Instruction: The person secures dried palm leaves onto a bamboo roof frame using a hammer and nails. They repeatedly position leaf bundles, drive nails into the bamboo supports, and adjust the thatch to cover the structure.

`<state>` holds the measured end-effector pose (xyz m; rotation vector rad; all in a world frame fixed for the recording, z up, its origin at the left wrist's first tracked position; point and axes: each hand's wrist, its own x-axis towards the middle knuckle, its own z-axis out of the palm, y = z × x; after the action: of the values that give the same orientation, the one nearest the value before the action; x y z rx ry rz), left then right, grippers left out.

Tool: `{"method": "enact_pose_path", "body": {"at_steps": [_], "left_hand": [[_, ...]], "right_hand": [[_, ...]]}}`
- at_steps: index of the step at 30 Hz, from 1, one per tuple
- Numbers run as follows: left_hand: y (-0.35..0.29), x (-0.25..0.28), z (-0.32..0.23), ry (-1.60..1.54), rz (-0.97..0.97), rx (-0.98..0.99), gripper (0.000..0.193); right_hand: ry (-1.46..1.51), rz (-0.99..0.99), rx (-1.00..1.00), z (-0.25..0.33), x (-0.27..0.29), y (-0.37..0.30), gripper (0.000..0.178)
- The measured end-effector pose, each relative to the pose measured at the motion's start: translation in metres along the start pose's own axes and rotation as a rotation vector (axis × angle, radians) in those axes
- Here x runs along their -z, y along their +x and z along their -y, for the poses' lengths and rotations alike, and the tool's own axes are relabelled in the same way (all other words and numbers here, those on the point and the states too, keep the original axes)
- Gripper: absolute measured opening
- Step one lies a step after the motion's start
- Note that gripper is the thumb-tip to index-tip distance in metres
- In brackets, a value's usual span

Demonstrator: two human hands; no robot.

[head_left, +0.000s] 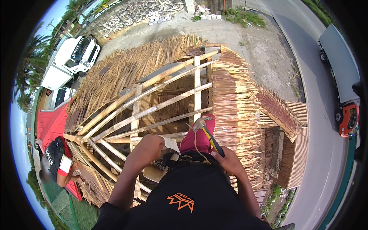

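My right hand [229, 159] is wrapped round the yellow-and-black handle of a claw hammer [209, 134], whose metal head points up and away in front of my right thigh. At my waist, my left hand [147, 150] is closed, with its knuckles up and its fingertips mostly hidden. Beside its fingers shows a flat white piece [171, 145], at the mouth of what looks like a dark pouch [168, 158]. Whether the fingers grip that piece or something smaller, I cannot make out. A pale cord [196, 143] dangles over my maroon shorts [191, 141].
Below me spreads an open roof frame of bamboo poles [153, 109] with gaps between. Dried-leaf thatch [235, 126] covers the right side, and more thatch [126, 73] the far left. A co-worker [57, 161] is at the left edge. A truck [341, 73] stands on the road at right.
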<state>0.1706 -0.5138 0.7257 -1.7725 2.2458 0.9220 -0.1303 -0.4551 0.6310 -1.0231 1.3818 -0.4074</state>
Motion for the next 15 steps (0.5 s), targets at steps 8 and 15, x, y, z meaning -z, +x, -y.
{"method": "enact_pose_path", "body": {"at_steps": [8, 15], "left_hand": [[0.181, 0.017, -0.02, -0.087, -0.142, -0.329, 0.02], [0.363, -0.095, 0.054, -0.015, 0.129, -0.326, 0.024]], "right_hand": [[0.183, -0.267, -0.19, -0.11, -0.003, 0.072, 0.043], [0.319, -0.484, -0.424, -0.207, -0.012, 0.156, 0.047]]}}
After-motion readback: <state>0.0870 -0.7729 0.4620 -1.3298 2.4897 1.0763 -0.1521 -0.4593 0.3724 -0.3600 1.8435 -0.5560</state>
